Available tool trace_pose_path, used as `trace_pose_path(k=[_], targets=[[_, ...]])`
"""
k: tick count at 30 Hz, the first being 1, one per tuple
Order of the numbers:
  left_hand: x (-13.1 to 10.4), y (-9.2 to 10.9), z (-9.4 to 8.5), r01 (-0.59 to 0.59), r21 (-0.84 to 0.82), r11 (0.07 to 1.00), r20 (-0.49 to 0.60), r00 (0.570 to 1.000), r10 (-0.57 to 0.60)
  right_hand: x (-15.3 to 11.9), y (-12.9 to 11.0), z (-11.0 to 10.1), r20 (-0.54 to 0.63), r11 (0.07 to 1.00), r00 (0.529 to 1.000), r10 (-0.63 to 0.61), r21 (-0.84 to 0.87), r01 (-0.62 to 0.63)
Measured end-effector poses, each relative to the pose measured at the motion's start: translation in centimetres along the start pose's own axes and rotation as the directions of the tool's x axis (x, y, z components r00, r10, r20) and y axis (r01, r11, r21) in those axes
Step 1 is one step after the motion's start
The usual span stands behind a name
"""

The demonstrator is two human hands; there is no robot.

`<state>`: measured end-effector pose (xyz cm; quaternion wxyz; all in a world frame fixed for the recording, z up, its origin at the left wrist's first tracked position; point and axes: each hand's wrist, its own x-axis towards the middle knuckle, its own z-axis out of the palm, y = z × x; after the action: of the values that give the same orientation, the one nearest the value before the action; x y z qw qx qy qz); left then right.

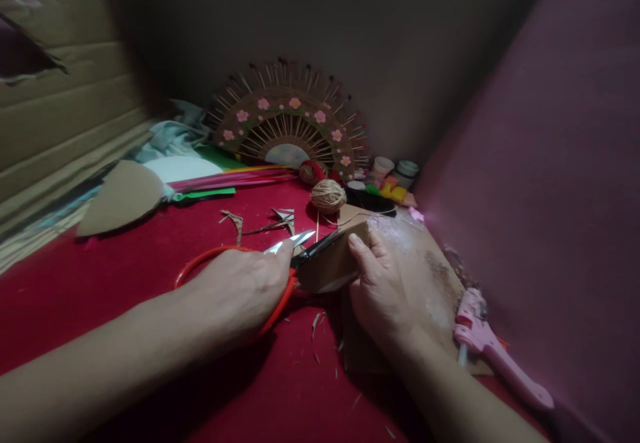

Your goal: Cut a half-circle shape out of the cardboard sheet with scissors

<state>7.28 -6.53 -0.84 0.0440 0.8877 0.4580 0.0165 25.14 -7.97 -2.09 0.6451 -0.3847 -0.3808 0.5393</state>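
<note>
My left hand (245, 283) is closed around the orange handles of a pair of scissors (277, 310). Its blades are spread, one shining silver and the other dark along the edge of a brown cardboard piece (327, 268). That small piece is pinched in my right hand (383, 283), thumb on top, with the fingers behind it partly hidden. Curled cardboard offcuts (234, 224) and thin trimmings (316, 336) lie on the red cloth around the blades. Just beyond the cardboard piece sits a ball of twine (329, 196).
A fan-shaped stick decoration (295, 113) with pink flowers stands at the back. A pink glue gun (500, 356) lies at right beside a stained cardboard sheet (425, 276). At left are a cut cardboard shape (120, 196) and coloured strips (240, 178). Small pots (406, 171) stand by the wall.
</note>
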Motion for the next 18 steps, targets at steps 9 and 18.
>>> trace_pose_path(k=[9,18], targets=[[-0.1,1.0,-1.0,-0.020,0.141,0.990,0.061,0.998,0.012,-1.4,-3.2,1.3,-0.041,0.968,0.999,-0.030,-0.250,0.019],[0.1,1.4,0.0,-0.028,0.179,0.983,0.021,0.999,0.024,-0.3,0.2,0.2,-0.115,0.984,0.985,-0.131,-0.134,0.115]])
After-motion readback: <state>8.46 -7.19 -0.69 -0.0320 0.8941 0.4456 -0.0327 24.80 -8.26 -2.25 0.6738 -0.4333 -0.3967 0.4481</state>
